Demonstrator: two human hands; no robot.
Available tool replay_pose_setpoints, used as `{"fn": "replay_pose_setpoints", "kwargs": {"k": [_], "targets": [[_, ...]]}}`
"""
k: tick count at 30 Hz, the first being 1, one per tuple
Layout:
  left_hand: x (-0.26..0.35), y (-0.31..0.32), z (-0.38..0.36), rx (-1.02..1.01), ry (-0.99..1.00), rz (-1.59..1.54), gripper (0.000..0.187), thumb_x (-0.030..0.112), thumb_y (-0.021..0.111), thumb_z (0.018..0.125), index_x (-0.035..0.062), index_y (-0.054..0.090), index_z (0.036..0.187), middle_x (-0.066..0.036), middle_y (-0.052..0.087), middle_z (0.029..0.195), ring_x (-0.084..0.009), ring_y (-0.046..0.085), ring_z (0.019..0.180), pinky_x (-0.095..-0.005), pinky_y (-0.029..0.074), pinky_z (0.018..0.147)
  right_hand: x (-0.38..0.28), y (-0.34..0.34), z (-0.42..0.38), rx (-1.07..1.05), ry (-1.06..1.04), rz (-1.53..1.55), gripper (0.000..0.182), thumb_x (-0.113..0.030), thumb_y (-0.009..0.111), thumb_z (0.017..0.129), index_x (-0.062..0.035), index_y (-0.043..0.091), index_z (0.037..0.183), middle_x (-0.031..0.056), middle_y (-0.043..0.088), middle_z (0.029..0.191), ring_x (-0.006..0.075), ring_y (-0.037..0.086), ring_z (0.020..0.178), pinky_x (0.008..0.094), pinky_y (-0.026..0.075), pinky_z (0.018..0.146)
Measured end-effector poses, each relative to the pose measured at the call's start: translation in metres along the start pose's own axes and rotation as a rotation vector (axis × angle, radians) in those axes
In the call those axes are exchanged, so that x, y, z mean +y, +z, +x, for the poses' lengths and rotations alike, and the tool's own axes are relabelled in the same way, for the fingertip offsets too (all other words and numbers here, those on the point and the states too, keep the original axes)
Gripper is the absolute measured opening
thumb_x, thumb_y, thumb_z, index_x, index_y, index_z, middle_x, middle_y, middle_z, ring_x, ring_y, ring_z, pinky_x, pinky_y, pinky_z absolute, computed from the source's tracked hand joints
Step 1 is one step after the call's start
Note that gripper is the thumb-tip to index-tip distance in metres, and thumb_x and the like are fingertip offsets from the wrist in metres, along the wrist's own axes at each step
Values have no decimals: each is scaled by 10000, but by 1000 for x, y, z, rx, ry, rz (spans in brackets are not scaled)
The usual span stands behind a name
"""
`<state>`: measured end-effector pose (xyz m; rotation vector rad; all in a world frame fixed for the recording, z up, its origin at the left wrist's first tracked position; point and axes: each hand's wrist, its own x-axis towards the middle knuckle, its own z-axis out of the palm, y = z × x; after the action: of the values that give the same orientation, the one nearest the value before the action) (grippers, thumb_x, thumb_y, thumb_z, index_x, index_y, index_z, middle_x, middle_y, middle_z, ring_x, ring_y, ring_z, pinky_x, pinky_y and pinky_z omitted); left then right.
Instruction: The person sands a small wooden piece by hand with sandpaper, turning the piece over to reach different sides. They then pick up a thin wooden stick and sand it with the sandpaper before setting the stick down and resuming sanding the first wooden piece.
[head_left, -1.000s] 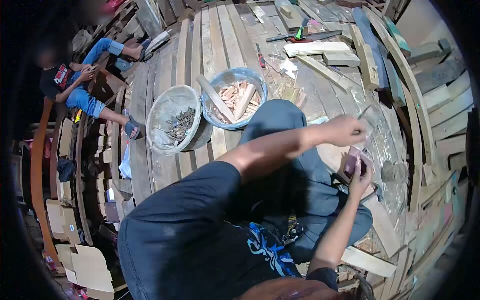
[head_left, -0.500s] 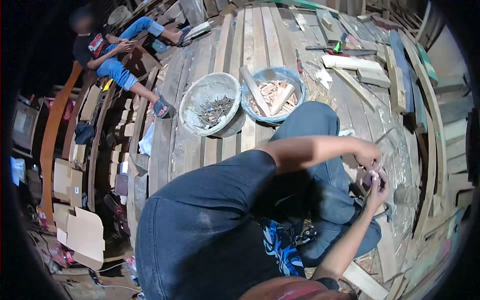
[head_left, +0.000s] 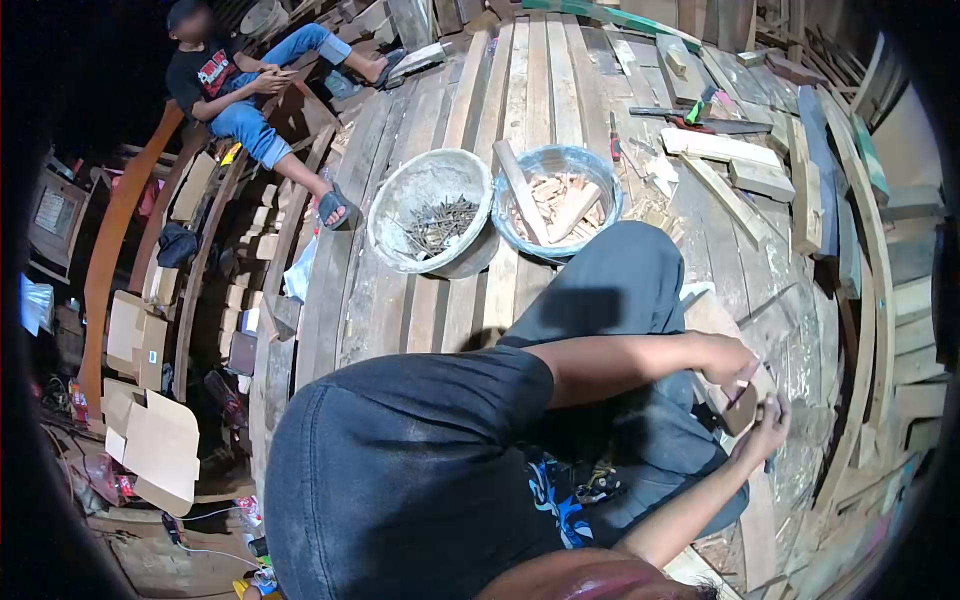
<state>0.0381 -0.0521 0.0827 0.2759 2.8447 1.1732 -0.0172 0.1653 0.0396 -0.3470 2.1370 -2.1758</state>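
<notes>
My left hand (head_left: 727,358) and my right hand (head_left: 768,425) meet at the right, just beyond my raised knee in blue jeans (head_left: 620,285). Between them is a small wooden block (head_left: 742,402) with a dark reddish face. The left hand's fingers close over its upper end and the right hand grips it from below. The fingers hide much of the block. Wet, shiny planks (head_left: 800,330) lie under the hands.
A grey basin of nails (head_left: 430,215) and a blue basin of wood offcuts (head_left: 560,200) stand on the plank floor ahead. Loose timber and hand tools (head_left: 700,105) lie at the upper right. Another person (head_left: 235,85) sits at the upper left. Cardboard boxes (head_left: 150,445) lie lower left.
My left hand came down from above and closed onto the block in my right hand. Both hands sank lower, and the view shifted, so the basins now sit further right.
</notes>
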Motion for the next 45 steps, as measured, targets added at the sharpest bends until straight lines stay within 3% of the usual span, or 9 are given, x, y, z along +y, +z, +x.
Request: {"fn": "replay_pose_setpoints", "kwargs": {"k": [10,12,13,15,16,19,25,26,45], "targets": [[15,-12,1,88,-211,-297,337,198,686,710,96,673,1031,-152,696,937,-319,668,851,-395,515,728,29,6,8,89,-183,-416,291,-144,599,902,64,622,1103,145,678,992,220,636,870,326,501,786],[-18,15,9,154,-86,-587,312,229,679,746,48,654,999,-152,675,931,-266,662,877,-374,511,780,11,26,2,144,-24,-684,294,-275,661,873,4,682,965,193,681,958,263,647,859,344,494,783],[-6,0,9,164,-108,-222,267,120,558,877,27,621,1119,-117,669,1061,-219,633,968,-340,505,862,4,31,1,79,29,-551,264,-254,661,855,-14,681,962,186,681,953,285,651,878,355,493,805],[-47,39,36,-11,-124,-1251,313,64,547,861,-20,593,1160,-64,631,871,-152,584,782,-280,491,714,-14,40,-8,171,41,-700,228,-77,614,781,-11,661,994,196,665,979,349,635,938,383,487,830],[-34,15,32,147,-254,-537,332,51,538,845,-31,581,1164,-24,603,758,-90,549,652,-231,473,587,23,26,-2,137,-213,-723,231,-35,614,749,-8,637,977,199,640,975,381,607,936,404,483,821],[-23,26,33,332,-261,-487,246,62,565,801,-15,667,1011,-5,543,662,-44,506,601,-242,438,520,9,30,-3,106,-56,-713,225,-10,623,732,-9,613,957,203,600,928,403,576,921,443,471,808],[-5,50,40,506,-145,-44,210,101,584,785,17,673,956,-204,647,755,-267,646,645,-360,506,612,14,44,-2,67,-115,-643,246,-25,613,770,-27,615,1016,199,590,936,408,579,907,451,474,798],[-8,56,38,480,-93,-35,177,94,620,774,21,680,925,-220,663,828,-368,644,712,-410,513,643,16,44,-4,61,-119,-622,242,-30,613,775,-30,619,1016,199,589,934,407,579,908,452,474,799],[-22,83,42,614,27,100,68,34,653,656,8,625,712,-224,572,696,-406,571,681,-493,454,605,39,50,-4,75,-185,-770,245,47,526,732,4,692,907,213,568,880,390,576,845,459,472,777]]}}
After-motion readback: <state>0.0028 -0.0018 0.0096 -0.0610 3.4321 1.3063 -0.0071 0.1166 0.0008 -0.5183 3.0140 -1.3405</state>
